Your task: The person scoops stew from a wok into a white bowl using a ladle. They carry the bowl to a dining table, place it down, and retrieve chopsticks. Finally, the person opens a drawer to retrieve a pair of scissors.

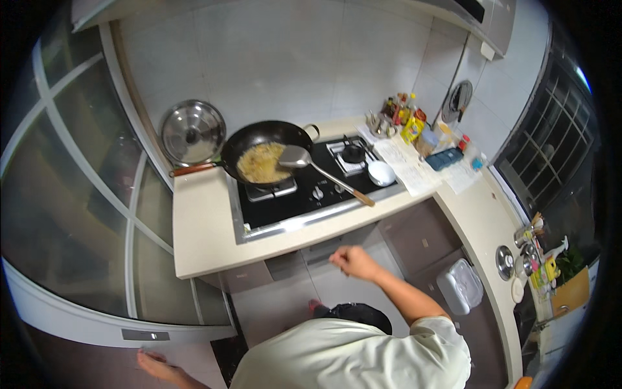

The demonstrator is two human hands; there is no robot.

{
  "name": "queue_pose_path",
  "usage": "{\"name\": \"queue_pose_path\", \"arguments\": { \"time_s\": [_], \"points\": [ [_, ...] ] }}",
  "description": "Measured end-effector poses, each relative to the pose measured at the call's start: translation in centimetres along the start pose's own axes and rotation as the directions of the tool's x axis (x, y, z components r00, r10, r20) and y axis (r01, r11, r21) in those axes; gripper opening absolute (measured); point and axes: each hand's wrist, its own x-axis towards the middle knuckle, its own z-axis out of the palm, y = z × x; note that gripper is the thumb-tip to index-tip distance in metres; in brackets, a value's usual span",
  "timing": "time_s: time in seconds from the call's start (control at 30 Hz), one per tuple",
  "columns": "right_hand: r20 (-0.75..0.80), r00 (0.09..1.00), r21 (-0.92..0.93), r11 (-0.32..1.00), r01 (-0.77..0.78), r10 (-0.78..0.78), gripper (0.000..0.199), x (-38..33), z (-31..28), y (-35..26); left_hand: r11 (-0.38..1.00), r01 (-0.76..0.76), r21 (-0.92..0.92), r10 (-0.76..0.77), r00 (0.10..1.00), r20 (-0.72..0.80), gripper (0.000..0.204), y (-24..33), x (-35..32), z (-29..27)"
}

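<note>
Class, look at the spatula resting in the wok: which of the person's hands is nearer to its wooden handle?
Right. The right hand hangs just below the handle; the left hand is far down-left, near the floor.

A yellow packet (411,129) stands at the back of the counter among small bottles (396,104) (their labels too small to tell). Beside it lies a dark blue flat box (444,159) on white printed papers (408,167).

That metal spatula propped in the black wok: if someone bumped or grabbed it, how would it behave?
The spatula looks stiff, with a metal blade and a long wooden-tipped handle. It rests on the wok rim with its handle jutting over the stove, so a bump might pivot or tip it out. Its blade, lying in food, may be greasy.
</note>
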Motion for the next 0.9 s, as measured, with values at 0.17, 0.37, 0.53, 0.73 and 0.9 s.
{"name": "queue_pose_path", "arguments": {
  "time_s": [0.17, 0.37, 0.53, 0.73, 0.9],
  "points": [
    [-0.303, 0.874, 0.516, 0.836, -0.184, 0.380, 0.011, 4.4, -9.5, 8.2, 0.731, 0.673, -0.111, -0.539, 0.670, 0.511, 0.024, -5.3, -9.1, 3.6],
    [-0.112, 0.714, 0.994, 0.089, 0.070, 0.692, 0.017, 13.7, -19.5, 23.3, 0.514, 0.857, 0.041, -0.407, 0.201, 0.891, 0.027, -6.5, -20.3, 11.0],
    [-0.035, 0.722, 0.999, 0.030, 0.019, 0.691, 0.036, 19.4, -21.5, 27.6, 0.440, 0.873, 0.211, -0.522, 0.057, 0.851, 0.021, -4.2, -29.2, 18.4],
    [-0.042, 0.813, 0.992, 0.121, -0.035, 0.581, 0.038, 21.3, -22.7, 30.8, 0.450, 0.806, 0.385, -0.554, -0.086, 0.828, 0.021, -1.7, -35.6, 23.3],
    [-0.364, 0.758, 0.819, 0.573, -0.016, 0.541, 0.028, 18.0, -21.4, 26.2, 0.565, 0.568, 0.598, -0.622, -0.183, 0.761, 0.037, 0.2, -38.9, 27.4]
  ]
}}
